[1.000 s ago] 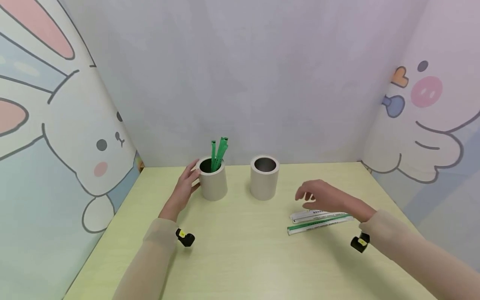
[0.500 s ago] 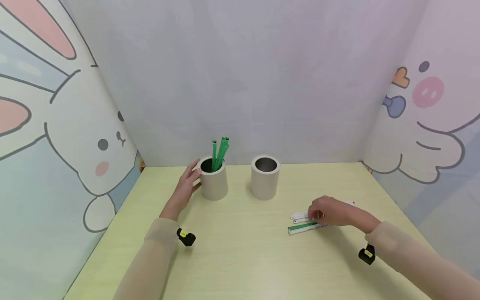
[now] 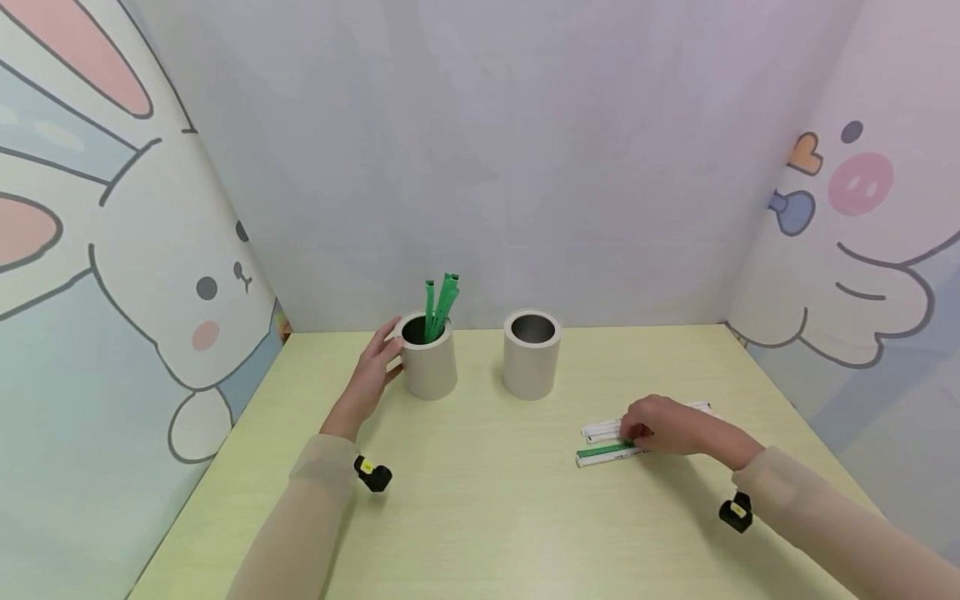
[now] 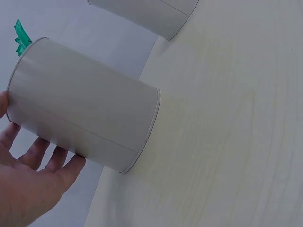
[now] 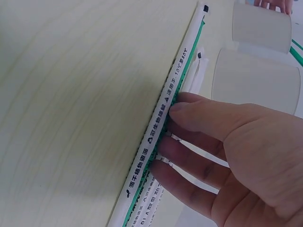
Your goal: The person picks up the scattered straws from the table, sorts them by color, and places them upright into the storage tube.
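A white straw (image 5: 155, 127) reads "可生物降解"; at four o'clock the right hand (image 3: 663, 425), fingers bent, touches a green straw (image 3: 603, 450) (pinching, I can't tell); at eight the left hand (image 3: 366, 382) grips a cup (image 3: 430, 372).

In the frame's lower right, the right hand (image 3: 663, 425) has come down from above the white sticks (image 3: 600, 428) and now pinches the green stick (image 3: 600, 451)
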Tool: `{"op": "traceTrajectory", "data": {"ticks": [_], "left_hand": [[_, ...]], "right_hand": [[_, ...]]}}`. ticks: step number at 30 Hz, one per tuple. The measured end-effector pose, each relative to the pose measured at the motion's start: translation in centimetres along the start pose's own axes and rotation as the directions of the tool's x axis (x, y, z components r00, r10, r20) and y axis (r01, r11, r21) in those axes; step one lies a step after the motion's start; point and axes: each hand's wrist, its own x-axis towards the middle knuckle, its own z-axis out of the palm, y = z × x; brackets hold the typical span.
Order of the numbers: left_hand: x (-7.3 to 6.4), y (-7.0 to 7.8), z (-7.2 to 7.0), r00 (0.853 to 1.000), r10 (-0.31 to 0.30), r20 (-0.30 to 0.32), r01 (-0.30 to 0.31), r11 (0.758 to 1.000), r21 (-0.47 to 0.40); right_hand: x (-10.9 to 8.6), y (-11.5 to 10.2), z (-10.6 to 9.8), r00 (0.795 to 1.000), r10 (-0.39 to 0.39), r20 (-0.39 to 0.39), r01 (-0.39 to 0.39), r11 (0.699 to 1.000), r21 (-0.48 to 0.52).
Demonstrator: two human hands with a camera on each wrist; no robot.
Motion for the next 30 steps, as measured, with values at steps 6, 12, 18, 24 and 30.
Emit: {"op": "traceTrajectory", "data": {"ticks": [6, 12, 18, 24, 30], "left_hand": [[0.0, 0.0, 0.0, 1.000, -0.004, 0.000, 0.004, 1.000, 0.001], [0.0, 0.0, 0.1, 1.000, -0.001, -0.003, 0.001, 1.000, 0.004], [-0.1, 0.0, 0.1, 1.000, 0.006, -0.002, -0.006, 1.000, 0.002], [-0.2, 0.1, 0.2, 1.000, 0.007, -0.002, -0.007, 1.000, 0.001], [-0.1, 0.0, 0.1, 1.000, 0.008, -0.003, -0.008, 1.000, -0.002]], "right_hand": [[0.1, 0.2, 0.1, 1.000, -0.008, -0.006, 0.008, 1.000, -0.020], [0.2, 0.4, 0.5, 0.999, -0.033, -0.038, 0.031, 0.998, -0.053], [0.3, 0.6, 0.9, 0.997, -0.050, -0.061, 0.044, 0.995, -0.094], [0.4, -0.1, 0.3, 0.986, -0.101, -0.135, 0.092, 0.993, -0.075], [2.1, -1.9, -1.1, 0.979, -0.066, -0.192, 0.072, 0.997, 0.025]]}}
